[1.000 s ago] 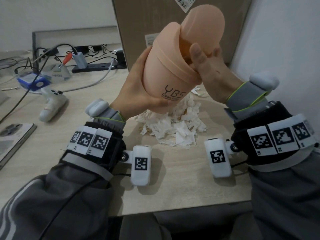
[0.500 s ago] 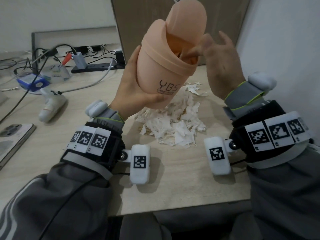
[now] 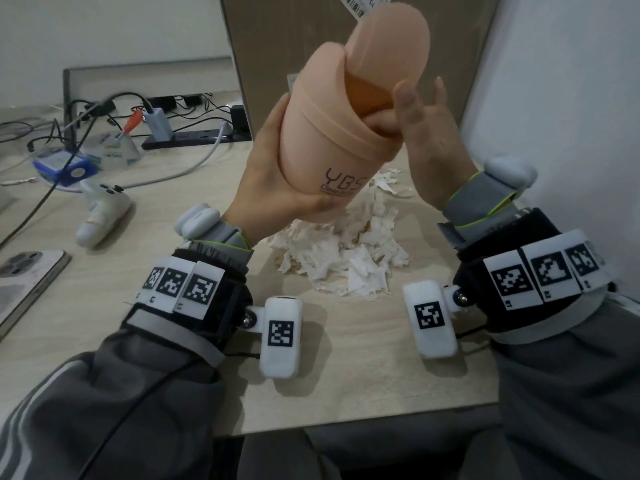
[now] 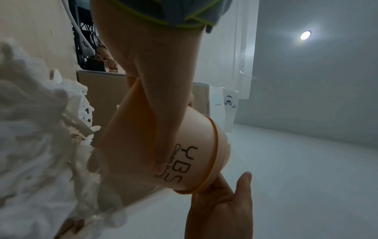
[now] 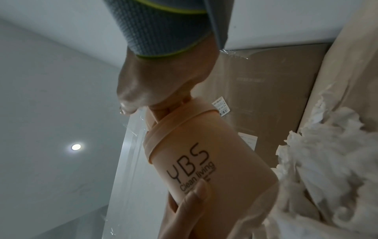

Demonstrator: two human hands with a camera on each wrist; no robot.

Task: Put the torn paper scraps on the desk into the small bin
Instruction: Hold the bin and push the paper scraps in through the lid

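My left hand (image 3: 273,188) grips the lower body of the small peach bin (image 3: 329,133) and holds it tilted in the air above the pile of torn white paper scraps (image 3: 346,258) on the desk. The bin's swing lid (image 3: 391,53) is tipped back. My right hand (image 3: 422,133) is at the bin's mouth with some fingers pushed inside, their tips hidden, while the thumb and outer fingers stick out straight. The right wrist view shows the bin (image 5: 204,153) from below with the scraps (image 5: 327,161) beside it. In the left wrist view the bin (image 4: 184,153) hangs next to the scraps (image 4: 36,145).
A tall cardboard box (image 3: 311,39) stands behind the bin, and a white wall (image 3: 554,98) closes the right side. On the left of the desk lie a phone (image 3: 24,282), a white controller (image 3: 100,209), a blue box (image 3: 64,166) and a power strip (image 3: 194,140) with cables.
The right hand went from pressing its thumb on the lid to poking fingers into the bin's mouth. The left hand has kept the bin raised, shifting it slightly.
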